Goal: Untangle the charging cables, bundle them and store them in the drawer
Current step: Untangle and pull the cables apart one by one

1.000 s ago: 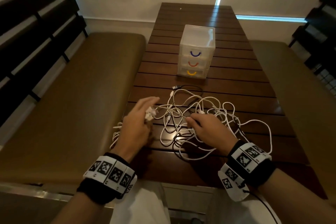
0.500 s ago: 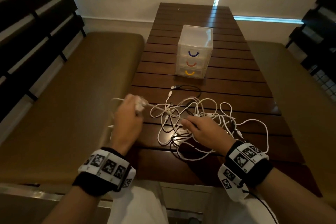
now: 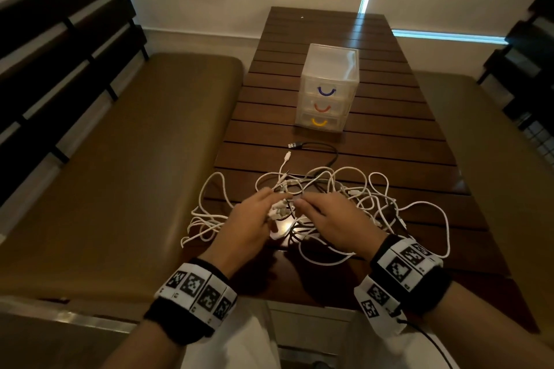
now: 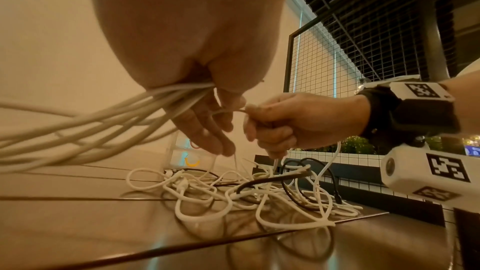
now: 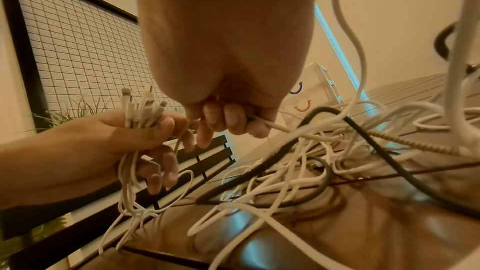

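Observation:
A tangle of white charging cables [image 3: 353, 192] lies on the dark slatted table [image 3: 389, 156], with a black cable [image 3: 317, 147] running through it. My left hand [image 3: 248, 219] grips a bunch of white cable ends [image 5: 142, 106], their plugs sticking up above the fist and the strands trailing off the table's left edge. Right beside it, my right hand [image 3: 332, 219] pinches a single white cable [image 5: 270, 124] from the pile. The small clear drawer unit [image 3: 328, 90] with blue, red and yellow handles stands beyond the cables, all drawers closed.
Padded benches [image 3: 120, 165] flank the table on both sides, with dark slatted backrests [image 3: 60, 48]. A wire-grid panel [image 4: 324, 52] rises on the right. The table's far half [image 3: 326, 30] lies behind the drawer unit.
My left hand, which had pulled its cable bunch out to the left, has come back to the pile's middle beside my right hand. Loose loops now lie at the table's left edge.

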Demonstrator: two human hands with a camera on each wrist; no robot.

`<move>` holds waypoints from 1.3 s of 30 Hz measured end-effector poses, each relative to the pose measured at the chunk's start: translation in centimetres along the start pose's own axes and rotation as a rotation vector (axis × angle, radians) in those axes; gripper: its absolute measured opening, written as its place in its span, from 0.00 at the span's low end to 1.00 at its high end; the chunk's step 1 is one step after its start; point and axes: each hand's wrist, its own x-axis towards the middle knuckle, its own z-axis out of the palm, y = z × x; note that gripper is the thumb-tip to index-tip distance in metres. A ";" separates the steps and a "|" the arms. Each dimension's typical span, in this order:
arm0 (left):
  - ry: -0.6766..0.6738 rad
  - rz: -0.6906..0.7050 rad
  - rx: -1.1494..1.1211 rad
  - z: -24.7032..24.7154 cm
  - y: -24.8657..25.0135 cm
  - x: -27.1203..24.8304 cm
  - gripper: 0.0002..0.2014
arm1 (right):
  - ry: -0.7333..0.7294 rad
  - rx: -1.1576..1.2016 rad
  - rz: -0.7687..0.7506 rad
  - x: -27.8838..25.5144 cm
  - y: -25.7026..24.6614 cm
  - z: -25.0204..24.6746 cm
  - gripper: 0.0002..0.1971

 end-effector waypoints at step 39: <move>0.410 -0.236 -0.020 -6.3 -2.0 -0.6 0.10 | -0.031 -0.037 -0.014 0.8 -1.6 -0.6 0.14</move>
